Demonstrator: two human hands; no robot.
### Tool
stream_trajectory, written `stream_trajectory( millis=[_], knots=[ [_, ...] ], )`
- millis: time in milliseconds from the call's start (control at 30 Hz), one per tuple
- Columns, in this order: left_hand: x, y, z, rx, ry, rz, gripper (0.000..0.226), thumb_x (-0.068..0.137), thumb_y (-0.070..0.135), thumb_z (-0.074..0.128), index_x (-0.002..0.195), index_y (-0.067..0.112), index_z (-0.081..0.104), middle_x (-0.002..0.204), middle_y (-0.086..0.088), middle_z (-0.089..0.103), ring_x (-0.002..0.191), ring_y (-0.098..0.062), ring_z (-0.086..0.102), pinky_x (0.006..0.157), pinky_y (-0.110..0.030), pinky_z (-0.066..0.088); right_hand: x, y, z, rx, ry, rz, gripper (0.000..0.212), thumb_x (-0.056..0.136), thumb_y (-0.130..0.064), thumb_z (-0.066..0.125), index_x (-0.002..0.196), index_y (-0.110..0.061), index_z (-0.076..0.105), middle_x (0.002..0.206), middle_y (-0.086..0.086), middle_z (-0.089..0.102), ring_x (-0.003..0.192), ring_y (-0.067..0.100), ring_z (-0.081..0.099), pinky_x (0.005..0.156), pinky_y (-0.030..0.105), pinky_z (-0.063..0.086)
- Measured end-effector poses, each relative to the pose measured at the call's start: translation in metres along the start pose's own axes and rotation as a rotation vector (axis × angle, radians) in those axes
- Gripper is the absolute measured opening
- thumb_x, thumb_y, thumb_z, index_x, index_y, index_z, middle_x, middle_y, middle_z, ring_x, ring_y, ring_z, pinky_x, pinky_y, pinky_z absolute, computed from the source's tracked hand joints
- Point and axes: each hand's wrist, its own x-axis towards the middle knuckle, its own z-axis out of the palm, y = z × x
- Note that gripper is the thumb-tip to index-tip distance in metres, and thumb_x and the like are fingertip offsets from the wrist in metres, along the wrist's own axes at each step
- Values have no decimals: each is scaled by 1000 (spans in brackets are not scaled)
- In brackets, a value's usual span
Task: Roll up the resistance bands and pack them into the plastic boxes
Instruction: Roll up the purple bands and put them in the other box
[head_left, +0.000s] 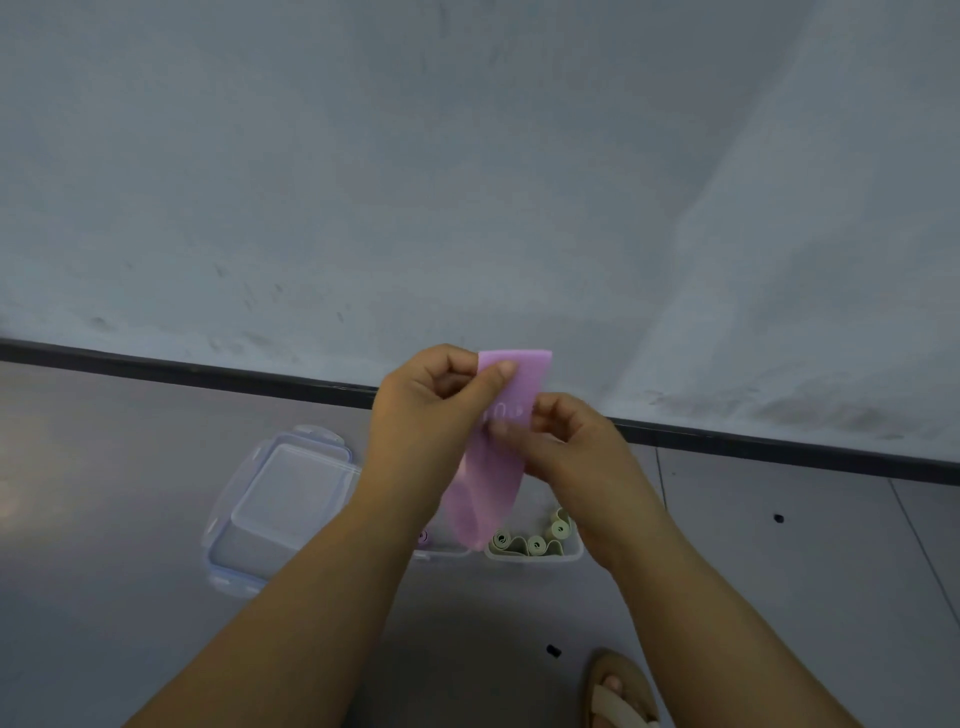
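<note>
- Band (485, 499) of purple rubber hangs in the air; left hand (431, 400) pinches its top edge, right hand (566, 441) pinches it mid-length.
- Clear box (569, 555) with green rolls (535, 544) sits beneath it, just beside a second box (452, 551).
- Lid (291, 483) lies left; grey floor (779, 597) runs right to the dark skirting (779, 452).

We see a pale blue-grey wall (467, 182), scuffed low down and crossed by a soft diagonal shadow, meeting a grey tiled floor (130, 467) along a dark skirting strip (208, 370), with thin tile joints (660, 475) and small dark specks (777, 518) at right
</note>
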Motion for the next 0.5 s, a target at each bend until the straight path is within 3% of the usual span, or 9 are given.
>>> stream_trajectory(
  millis=[67,100,167,233,300,400,500],
  knots=[
    [1,1,-1,-50,14,-31,21,80,16,70,67,5,58,69,-16,58,69,-24,54,71,-52,53,0,2,0,-179,4,-21,13,82,-27,67,95,-24,64,92,-7,68,85,10,63,68,15,50],
    [1,2,-2,-75,31,-44,22,81,15,69,66,5,57,69,-16,55,70,-25,52,71,-52,53,1,2,-1,-239,23,-29,11,84,-25,65,95,-23,66,91,-6,67,84,11,63,67,16,49],
    [2,4,-6,-136,74,-70,23,84,14,66,65,10,53,71,-14,53,70,-23,52,67,-43,54,4,2,-7,-308,73,-61,4,86,-22,63,86,-25,66,85,-7,67,79,8,63,67,16,47],
    [5,5,-10,-210,109,-111,22,88,14,61,68,11,51,71,-7,56,68,-17,55,62,-31,55,6,3,-14,-376,113,-70,13,88,-19,60,78,-28,63,79,-9,67,76,5,63,66,13,46],
    [10,3,-15,-275,152,-169,21,90,15,57,70,11,50,71,-3,58,66,-14,57,57,-24,55,11,7,-22,-333,141,-7,12,91,-19,55,82,-23,61,82,-6,68,80,8,64,77,23,50],
    [14,0,-19,-358,172,-253,20,91,15,57,72,10,52,75,-5,60,69,-17,57,56,-23,54,13,7,-22,-174,90,93,13,89,-34,57,94,-23,59,98,-6,66,95,9,62,93,35,48],
    [11,0,-15,-327,89,-281,18,88,18,60,73,11,55,73,-4,61,67,-19,59,63,-29,54,9,3,-10,-110,-72,79,28,80,-36,67,104,-29,56,105,-14,64,96,0,61,82,19,48]
  ],
)
